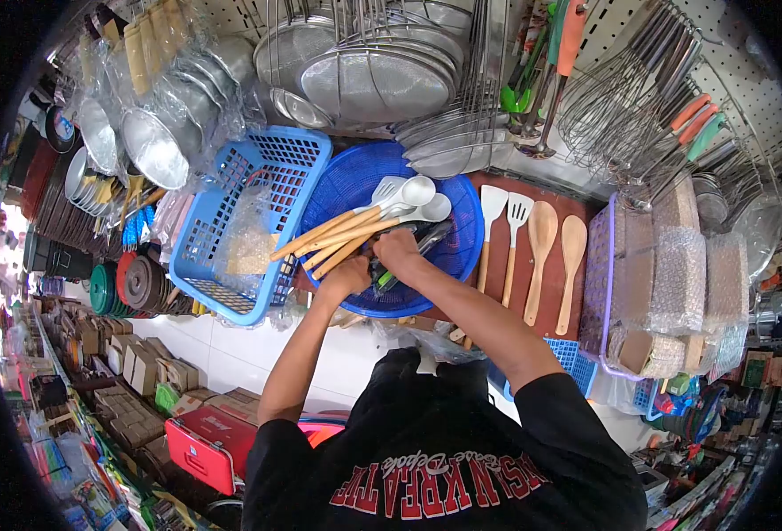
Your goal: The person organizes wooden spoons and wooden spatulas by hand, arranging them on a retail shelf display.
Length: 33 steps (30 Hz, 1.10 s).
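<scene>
Both my hands are inside a round blue mesh basket (469, 252). My left hand (346, 276) is closed by the lower ends of the wooden handles (324, 237); its fingertips are hidden. Beside it, my right hand (397, 249) reaches down with bent fingers, and what they grip is hidden. Across the basket's left side lie several white-headed utensils, among them a ladle (417, 190), another ladle (437, 208) and a slotted turner (388, 188). Dark utensils (431, 237) and one with a green handle (385, 280) sit beneath and beside my hands.
A light-blue rectangular basket (251, 310) with plastic wrap stands left. To the right lie a white spatula (493, 202), a slotted turner (519, 211) and wooden spoons (543, 226), then a purple basket (593, 292) of bubble-wrapped boxes. Strainers (377, 84) and whisks (616, 115) hang above.
</scene>
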Tool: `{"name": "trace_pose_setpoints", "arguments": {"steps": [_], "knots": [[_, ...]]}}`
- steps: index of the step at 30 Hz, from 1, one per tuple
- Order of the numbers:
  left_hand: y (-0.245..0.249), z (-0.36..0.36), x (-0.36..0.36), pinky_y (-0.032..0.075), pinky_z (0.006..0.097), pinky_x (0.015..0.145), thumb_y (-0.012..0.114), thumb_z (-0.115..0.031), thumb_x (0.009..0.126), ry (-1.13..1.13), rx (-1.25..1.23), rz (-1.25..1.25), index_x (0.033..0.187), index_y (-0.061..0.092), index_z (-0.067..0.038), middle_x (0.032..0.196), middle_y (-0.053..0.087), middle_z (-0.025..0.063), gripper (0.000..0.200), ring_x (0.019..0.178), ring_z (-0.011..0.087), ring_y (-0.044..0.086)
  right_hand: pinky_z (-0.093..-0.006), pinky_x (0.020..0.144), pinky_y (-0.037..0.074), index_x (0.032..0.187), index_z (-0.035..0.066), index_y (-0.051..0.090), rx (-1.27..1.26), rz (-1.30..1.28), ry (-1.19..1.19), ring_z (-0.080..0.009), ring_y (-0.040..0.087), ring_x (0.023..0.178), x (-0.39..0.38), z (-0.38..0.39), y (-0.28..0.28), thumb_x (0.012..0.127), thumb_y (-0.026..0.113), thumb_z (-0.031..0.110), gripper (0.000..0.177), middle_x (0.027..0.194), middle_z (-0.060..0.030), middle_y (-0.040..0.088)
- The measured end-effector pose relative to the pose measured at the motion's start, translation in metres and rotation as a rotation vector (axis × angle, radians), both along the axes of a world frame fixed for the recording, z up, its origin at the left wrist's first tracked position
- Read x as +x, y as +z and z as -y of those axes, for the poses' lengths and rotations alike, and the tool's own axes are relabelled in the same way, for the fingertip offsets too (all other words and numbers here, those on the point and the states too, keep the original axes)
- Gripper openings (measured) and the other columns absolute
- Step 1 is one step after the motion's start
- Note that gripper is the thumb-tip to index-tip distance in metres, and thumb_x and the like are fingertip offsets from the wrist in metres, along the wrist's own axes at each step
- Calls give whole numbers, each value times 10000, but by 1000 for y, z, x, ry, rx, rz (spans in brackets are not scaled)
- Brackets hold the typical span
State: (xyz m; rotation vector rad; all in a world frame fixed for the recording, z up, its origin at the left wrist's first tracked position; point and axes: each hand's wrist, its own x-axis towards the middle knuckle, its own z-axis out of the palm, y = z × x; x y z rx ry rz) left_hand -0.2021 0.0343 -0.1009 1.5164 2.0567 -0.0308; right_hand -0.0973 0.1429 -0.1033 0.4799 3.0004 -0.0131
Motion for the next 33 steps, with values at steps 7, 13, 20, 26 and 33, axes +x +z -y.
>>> {"name": "trace_pose_setpoints", "arguments": {"steps": [7,13,20,26,33], "knots": [[-6,4,7,330,484,1071,502,-103,767,-55,214,-169,1335,478,-51,1298,482,321,571,1206,455,473,-382,641,547,797,126,712,-76,-34,10,-244,700,749,13,-7,4,798,590,146,123,774,-83,701],[3,-1,6,417,486,971,516,-125,773,38,112,-9,1247,552,-70,1078,612,305,479,1054,415,588,-426,647,551,860,75,673,-210,-341,-91,-307,684,708,24,-8,16,777,588,101,121,846,-147,689],[14,2,10,448,489,902,507,-104,799,27,282,42,1128,613,-50,953,641,284,350,954,400,621,-406,621,542,820,62,689,-221,-415,-210,-285,681,678,18,-6,25,794,603,147,124,735,-130,678],[13,4,19,480,506,839,557,-85,771,-1,440,-127,1017,649,-9,934,644,248,273,865,418,631,-321,505,483,834,69,695,-967,-507,-530,-154,653,605,8,-10,3,863,624,217,166,699,-63,673],[13,5,21,504,476,787,585,-77,756,-19,361,-239,887,662,15,946,644,234,178,868,390,637,-203,381,308,871,91,675,-1840,-434,-922,-50,502,501,-6,-6,0,872,640,232,145,749,13,663]]}}
